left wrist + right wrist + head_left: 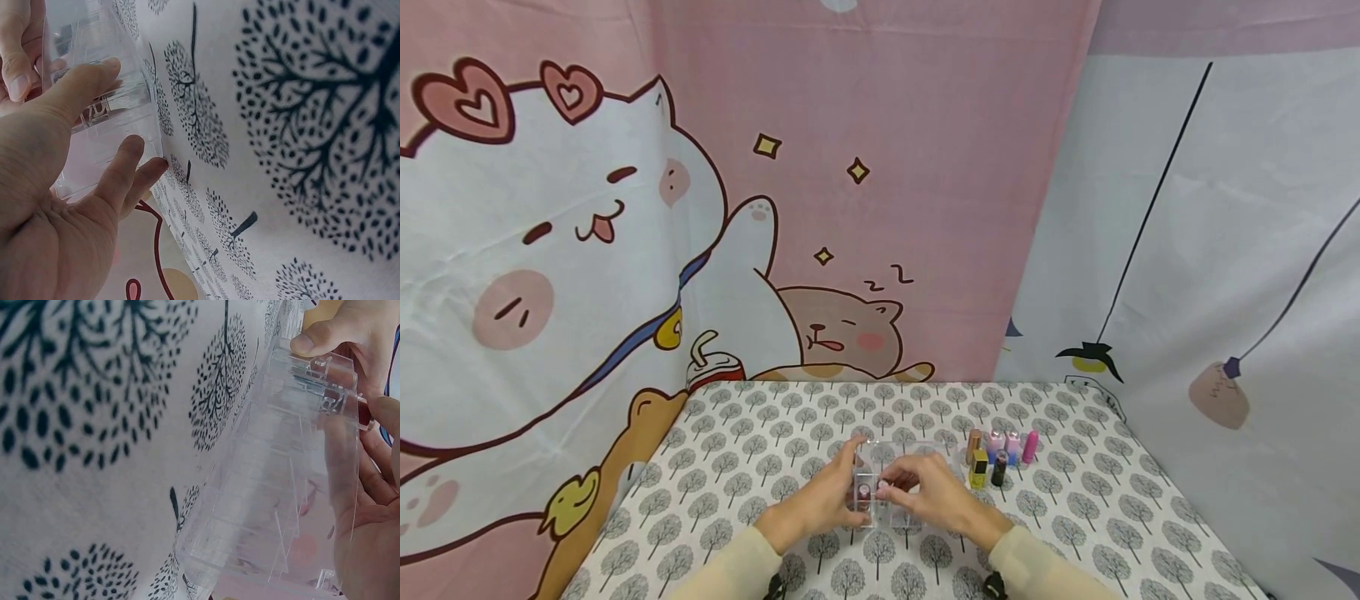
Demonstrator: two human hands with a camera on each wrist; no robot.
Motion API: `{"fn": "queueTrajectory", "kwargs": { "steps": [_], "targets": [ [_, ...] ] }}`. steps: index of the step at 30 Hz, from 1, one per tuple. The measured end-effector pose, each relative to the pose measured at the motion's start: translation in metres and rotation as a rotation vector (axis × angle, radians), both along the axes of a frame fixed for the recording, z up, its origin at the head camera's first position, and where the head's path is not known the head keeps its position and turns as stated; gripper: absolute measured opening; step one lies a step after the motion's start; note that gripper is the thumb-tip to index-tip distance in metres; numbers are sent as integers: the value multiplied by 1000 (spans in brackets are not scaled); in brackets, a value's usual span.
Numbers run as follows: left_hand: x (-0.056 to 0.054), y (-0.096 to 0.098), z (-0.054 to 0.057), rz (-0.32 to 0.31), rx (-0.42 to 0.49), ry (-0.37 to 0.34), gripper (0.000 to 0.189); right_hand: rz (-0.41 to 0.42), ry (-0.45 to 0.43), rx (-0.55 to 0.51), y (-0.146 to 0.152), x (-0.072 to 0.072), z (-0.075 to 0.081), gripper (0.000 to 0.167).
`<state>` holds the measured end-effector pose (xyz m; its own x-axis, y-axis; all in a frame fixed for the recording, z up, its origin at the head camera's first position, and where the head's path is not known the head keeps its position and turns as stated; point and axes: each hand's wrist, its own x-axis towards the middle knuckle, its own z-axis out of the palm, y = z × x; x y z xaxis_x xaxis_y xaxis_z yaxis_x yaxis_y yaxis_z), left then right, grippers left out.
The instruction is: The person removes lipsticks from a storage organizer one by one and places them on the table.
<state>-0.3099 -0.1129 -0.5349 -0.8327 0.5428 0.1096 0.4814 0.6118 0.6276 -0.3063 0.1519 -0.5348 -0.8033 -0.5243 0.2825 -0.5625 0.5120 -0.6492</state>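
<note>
A clear plastic organizer (pixel 917 450) with several compartments stands on the tree-patterned cloth in front of me. My left hand (pixel 823 492) spans its left end, thumb on the near side and fingers on the far side, and holds it. In the left wrist view the thumb (pixel 100 75) lies along the clear wall. My right hand (pixel 932 492) pinches a small cosmetic tube (pixel 882 487) with a pinkish end over a left-hand compartment; in the right wrist view a dark red part (pixel 364 414) shows by the fingers. A similar tube (pixel 864 492) stands in the neighbouring compartment.
Right of the organizer several cosmetics stand together: a copper-brown tube (pixel 973 443), pink-and-blue bottles (pixel 1012 448), a magenta tube (pixel 1030 447), a yellow bottle (pixel 978 469) and a black bottle (pixel 999 468). Printed cartoon curtains (pixel 880 208) hang behind the table.
</note>
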Motion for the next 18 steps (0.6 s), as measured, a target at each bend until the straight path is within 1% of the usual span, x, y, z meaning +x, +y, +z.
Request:
{"fn": "queueTrajectory", "kwargs": {
  "steps": [9, 18],
  "targets": [
    [1, 0, -1, -7, -2, -3, 138, 10, 72, -51, 1, 3, 2, 25],
    [0, 0, 0, -6, 7, -6, 138, -1, 159, -84, 3, 6, 7, 26]
  ]
}}
